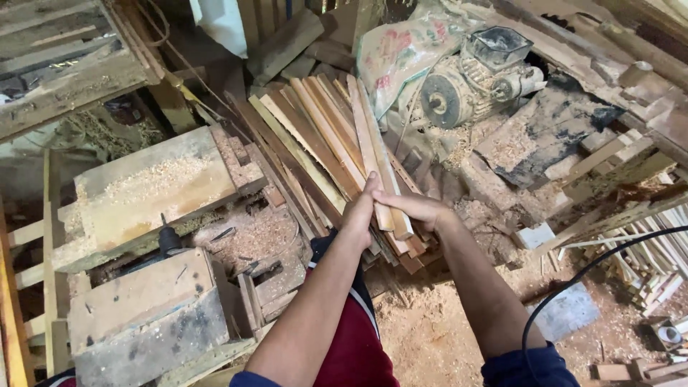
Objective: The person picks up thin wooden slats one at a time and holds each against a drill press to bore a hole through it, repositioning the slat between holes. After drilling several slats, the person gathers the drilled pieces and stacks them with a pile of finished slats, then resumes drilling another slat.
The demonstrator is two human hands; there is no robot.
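Both forearms stretch out from the bottom of the view, over a knee in dark red cloth and a floor thick with sawdust. Left hand and right hand meet on the near ends of two pale wooden slats, which lie on top of a fanned pile of slats leaning away from the person. The left fingers wrap around the slat ends from the left side; the right fingers close over them from the right, so the two slats are clamped together between the hands, probably to keep them aligned. Left of the pile stands a rough wooden workbench dusted with shavings. Beyond the pile sits a dusty electric motor beside a printed sack. A black cable curves across the right.
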